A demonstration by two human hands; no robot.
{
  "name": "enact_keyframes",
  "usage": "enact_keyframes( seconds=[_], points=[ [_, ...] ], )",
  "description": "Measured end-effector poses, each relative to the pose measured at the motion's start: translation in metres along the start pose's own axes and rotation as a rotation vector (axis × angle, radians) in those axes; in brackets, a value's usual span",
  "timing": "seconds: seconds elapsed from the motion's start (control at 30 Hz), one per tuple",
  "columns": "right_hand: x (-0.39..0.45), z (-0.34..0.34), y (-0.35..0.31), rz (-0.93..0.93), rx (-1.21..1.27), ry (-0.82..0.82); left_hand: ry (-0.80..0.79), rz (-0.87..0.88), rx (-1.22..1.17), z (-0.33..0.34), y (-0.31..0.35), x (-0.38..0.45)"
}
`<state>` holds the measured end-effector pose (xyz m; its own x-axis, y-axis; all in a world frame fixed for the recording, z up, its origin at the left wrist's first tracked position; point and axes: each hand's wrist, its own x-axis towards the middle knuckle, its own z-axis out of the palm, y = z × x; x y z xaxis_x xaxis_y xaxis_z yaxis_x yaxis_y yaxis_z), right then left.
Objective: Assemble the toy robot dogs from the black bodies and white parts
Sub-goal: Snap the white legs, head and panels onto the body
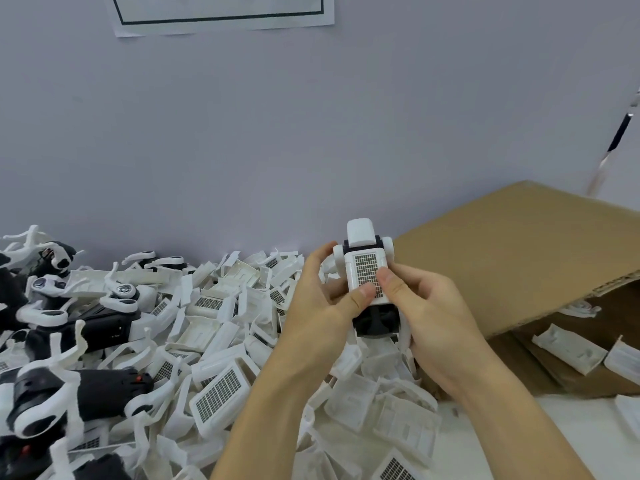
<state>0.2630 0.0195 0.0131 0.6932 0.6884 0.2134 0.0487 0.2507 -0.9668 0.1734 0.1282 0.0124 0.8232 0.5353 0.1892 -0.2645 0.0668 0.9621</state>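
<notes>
A pale grey wall (311,133) fills the upper half of the view. A sheet of white paper (221,15) with a dark printed border is stuck to it at the top, cut off by the frame's edge. At the right a brown cardboard box (512,258) lies on its side against the wall, its open mouth facing right and forward, its corrugated edge showing. It rests on a white table (519,427). At the far right edge a thin black and white object (620,133) slants down the wall, too blurred to identify.

No text, label or number can be read anywhere.
</notes>
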Motion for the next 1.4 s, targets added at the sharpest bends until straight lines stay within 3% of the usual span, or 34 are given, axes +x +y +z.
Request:
enact_keyframes(
  seconds=[0.27, 0.4, 0.53, 0.6, 0.73, 0.97, 1.17, 1.4],
  points=[
    [-0.001, 0.008, 0.004, -0.108, -0.073, 0.057, 0.084, 0.014, -0.034, 0.002, -0.001, 0.002],
    [-0.001, 0.011, 0.007, -0.212, -0.392, 0.206, 0.231, 0.037, -0.150, 0.006, -0.002, 0.005],
    [-0.004, 0.021, 0.013, -0.205, -0.496, 0.017, 0.294, -0.024, -0.430, 0.007, 0.004, 0.007],
    [-0.003, 0.022, 0.018, -0.220, -0.565, 0.077, 0.274, -0.042, -0.476, 0.005, 0.007, 0.006],
    [-0.002, 0.017, 0.016, -0.288, -0.526, 0.254, 0.264, -0.081, -0.230, -0.005, 0.014, 0.004],
    [0.001, 0.005, 0.008, -0.224, -0.428, 0.268, 0.597, 0.091, 0.186, -0.021, 0.011, 0.003],
    [-0.001, 0.002, 0.001, -0.041, -0.161, 0.041, 0.301, 0.101, -0.012, -0.021, 0.019, 0.001],
    [0.000, 0.001, 0.007, -0.045, -0.082, -0.023, 0.321, 0.116, -0.012, -0.024, 0.022, 0.001]
  ],
)
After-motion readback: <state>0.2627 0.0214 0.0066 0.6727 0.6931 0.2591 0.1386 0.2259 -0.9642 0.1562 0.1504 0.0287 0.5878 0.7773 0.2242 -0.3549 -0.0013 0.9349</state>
